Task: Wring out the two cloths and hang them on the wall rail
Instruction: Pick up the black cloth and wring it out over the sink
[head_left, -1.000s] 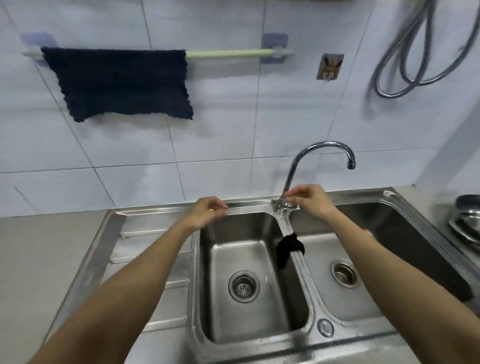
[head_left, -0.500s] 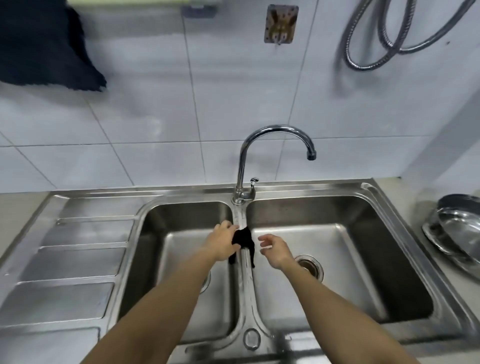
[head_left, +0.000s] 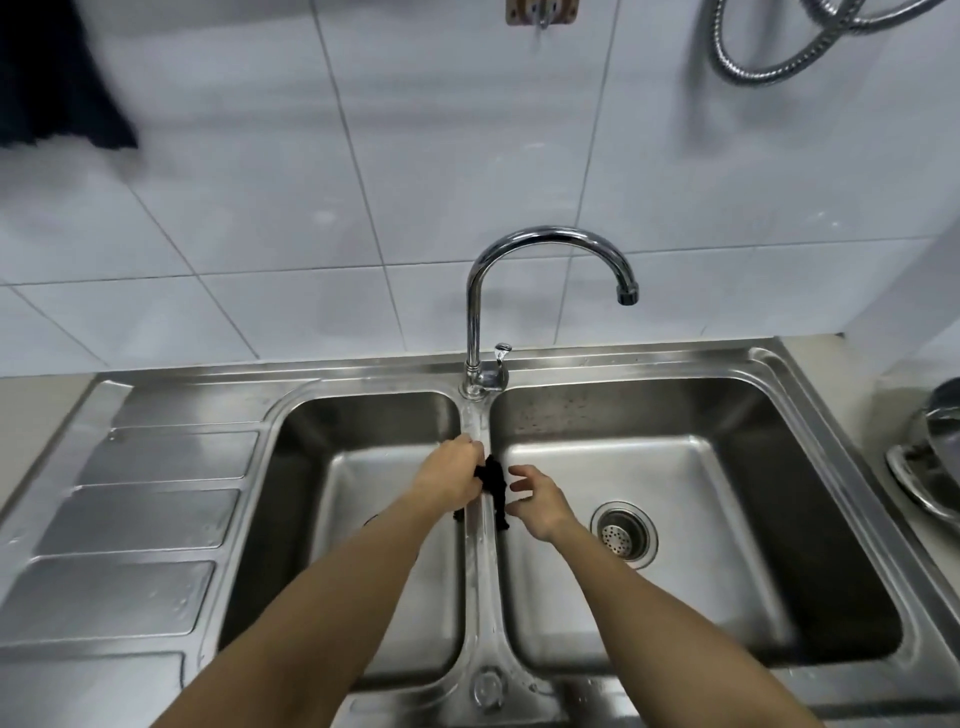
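Risk first. The second cloth is draped over the divider between the two basins of the sink, and only my left hand has it, fingers curled onto its left side. If I lift with that one pinch, I judge the wet bundle may slip and drop into the left basin, or unroll and drip across the sink's front edge. My right hand is just beside the cloth on the right-basin side, fingers spread and half curled, holding nothing; whether a fingertip touches the fabric I cannot tell. A late or shallow grab there would leave too little to twist against.

Condition of the item: small, black, bunched into a narrow knotted strip, its lower end trailing down the divider. It appears soaked, though no drip is visible.

The first cloth, dark and blurred, hangs at the top left corner of the wall; its rail is out of view.
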